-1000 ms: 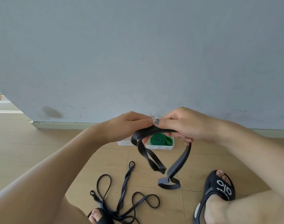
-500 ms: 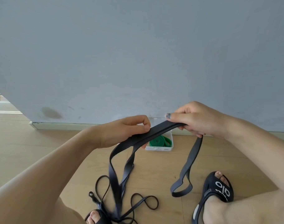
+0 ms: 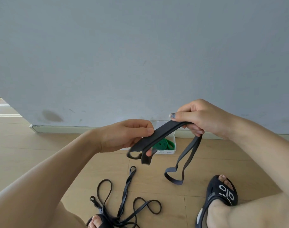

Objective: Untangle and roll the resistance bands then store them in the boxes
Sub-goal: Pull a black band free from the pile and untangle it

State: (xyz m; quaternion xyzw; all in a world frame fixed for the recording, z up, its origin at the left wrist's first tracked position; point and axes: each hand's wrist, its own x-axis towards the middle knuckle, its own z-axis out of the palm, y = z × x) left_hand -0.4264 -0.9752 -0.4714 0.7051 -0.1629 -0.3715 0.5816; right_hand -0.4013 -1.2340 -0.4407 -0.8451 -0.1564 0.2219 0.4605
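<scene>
I hold a wide black resistance band (image 3: pixel 163 134) stretched flat between both hands. My left hand (image 3: pixel 124 134) pinches its lower end, where short loops curl just below the fingers. My right hand (image 3: pixel 199 117) grips the upper end, and a long doubled loop hangs from it down toward the floor. Behind the band a white box (image 3: pixel 172 149) stands against the wall with a rolled green band (image 3: pixel 163 143) inside. A tangle of thin black bands (image 3: pixel 124 203) lies on the wooden floor near my feet.
A grey wall with a white skirting board (image 3: pixel 61 129) closes off the far side. My right foot in a black slide sandal (image 3: pixel 221 193) rests at the lower right, and my left foot (image 3: pixel 97 222) touches the tangle.
The long loop that hung from my left hand to the floor tangle has been drawn up into short loops. My hands have shifted slightly apart, the right one higher.
</scene>
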